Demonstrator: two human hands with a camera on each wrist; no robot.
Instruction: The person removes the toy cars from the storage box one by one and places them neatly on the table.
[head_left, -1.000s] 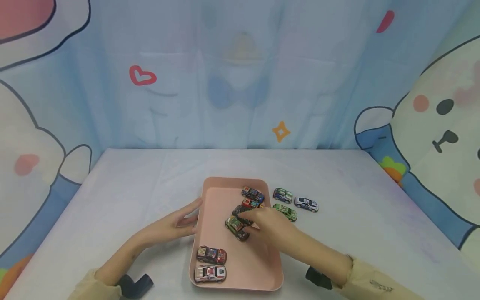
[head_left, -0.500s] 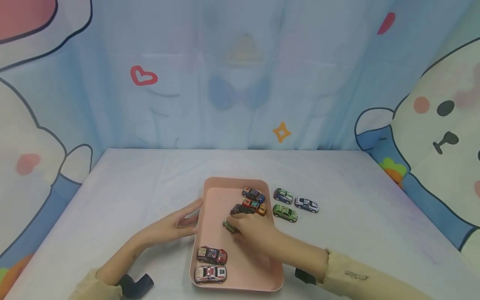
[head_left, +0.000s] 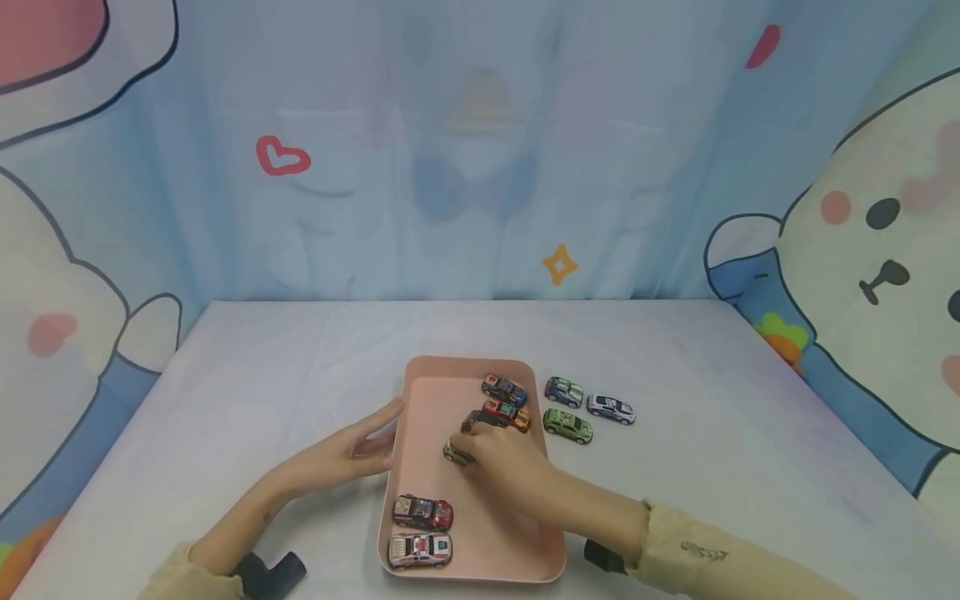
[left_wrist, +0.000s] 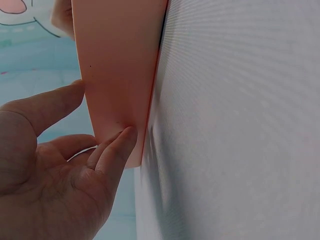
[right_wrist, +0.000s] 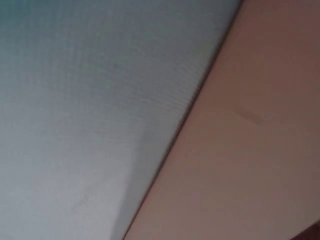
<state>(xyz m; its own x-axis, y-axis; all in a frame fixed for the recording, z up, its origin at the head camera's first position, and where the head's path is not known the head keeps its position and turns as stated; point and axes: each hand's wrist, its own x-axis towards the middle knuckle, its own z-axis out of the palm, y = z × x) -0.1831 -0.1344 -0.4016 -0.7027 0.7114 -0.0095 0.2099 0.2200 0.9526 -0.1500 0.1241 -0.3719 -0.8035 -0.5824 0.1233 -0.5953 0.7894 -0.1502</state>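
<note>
A pink tray [head_left: 510, 557] lies on the table with several toy cars in it. My left hand [head_left: 341, 454] touches the tray's left side; in the left wrist view the left hand [left_wrist: 60, 170] has its fingertips against the outer wall, fingers fairly straight. Inside the tray my right hand [head_left: 517, 471] pinches a green toy car [head_left: 455, 454], mostly hidden under the fingers. Just beyond is a dark toy car [head_left: 480, 419], partly covered by that hand. The right wrist view shows only the tray's wall [right_wrist: 235, 150] and the tablecloth, no hand.
Also in the tray are an orange-red car [head_left: 507, 413], a blue car [head_left: 504, 389], a black-and-red car [head_left: 423, 512] and a white car [head_left: 420, 550]. Right of it stand a blue-green car [head_left: 564, 392], a bright green car [head_left: 567, 426] and a silver-white car [head_left: 611, 409].
My right hand has shifted down-left over the green toy car, which has moved slightly left and is now mostly covered. The orange-red car is more exposed. My left hand stays put.
</note>
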